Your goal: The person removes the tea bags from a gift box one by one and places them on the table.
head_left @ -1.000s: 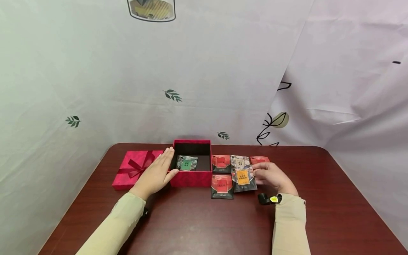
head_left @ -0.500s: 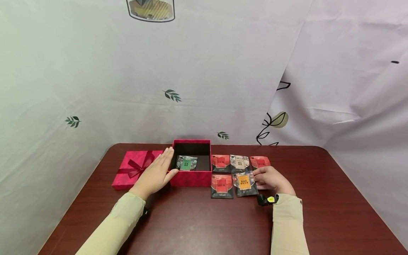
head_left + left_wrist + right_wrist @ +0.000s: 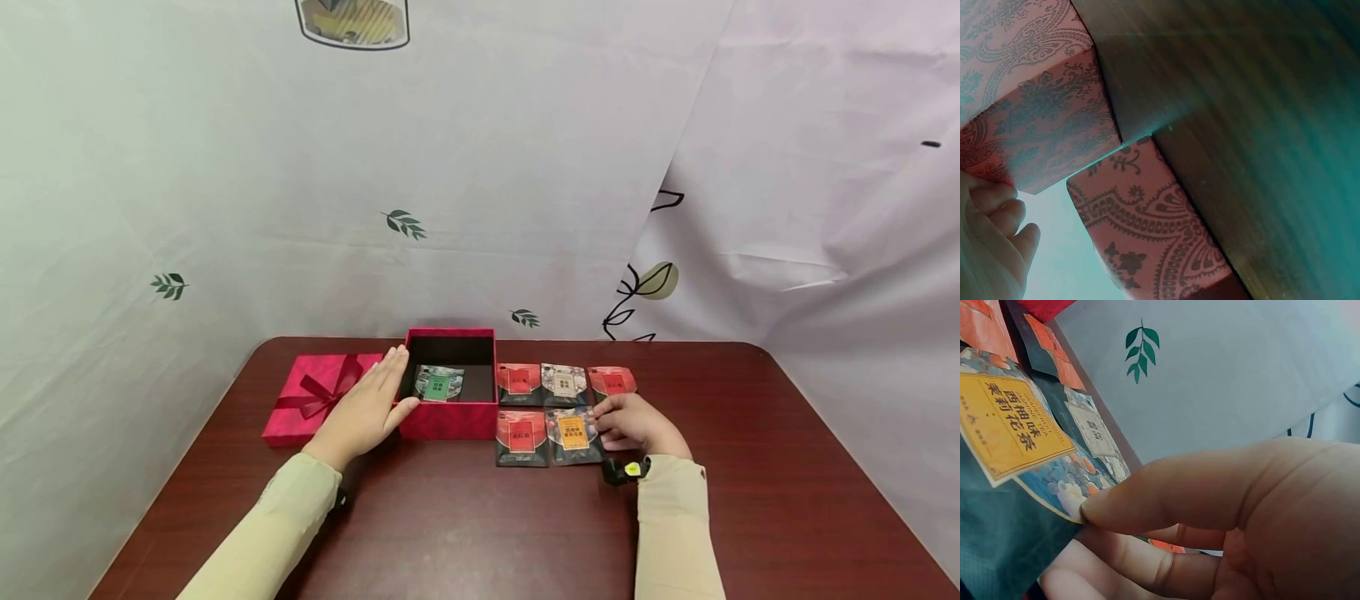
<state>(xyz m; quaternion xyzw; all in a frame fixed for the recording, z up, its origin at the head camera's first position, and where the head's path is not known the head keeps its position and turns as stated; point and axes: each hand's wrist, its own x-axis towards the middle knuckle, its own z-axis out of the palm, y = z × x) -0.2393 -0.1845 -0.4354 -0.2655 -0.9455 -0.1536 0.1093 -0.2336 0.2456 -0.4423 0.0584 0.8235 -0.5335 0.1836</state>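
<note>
My left hand (image 3: pixel 367 410) rests with straight fingers at the left edge of the lidless red gift box (image 3: pixel 450 422). In the left wrist view its fingers (image 3: pixel 999 206) lie against a patterned box side. Inside the box lies a tea packet with a green label (image 3: pixel 438 383). My right hand (image 3: pixel 641 425) pinches the right edge of a jasmine tea packet with an orange label (image 3: pixel 574 435) between thumb and fingers. This packet lies in the front row beside a red tea packet (image 3: pixel 522 438), just in front of a beige-labelled tea packet (image 3: pixel 564 384).
Two more red tea packets, one by the box (image 3: pixel 519 383) and one farther right (image 3: pixel 612 381), lie in the back row. The red box lid with a ribbon bow (image 3: pixel 315 396) sits left of the box. A pale printed cloth (image 3: pixel 480 167) hangs behind the brown table (image 3: pixel 480 525).
My right hand has brought the orange-labelled tea packet down toward me, off the beige packet, and straightened it into the front row. My left hand has stayed in place.
</note>
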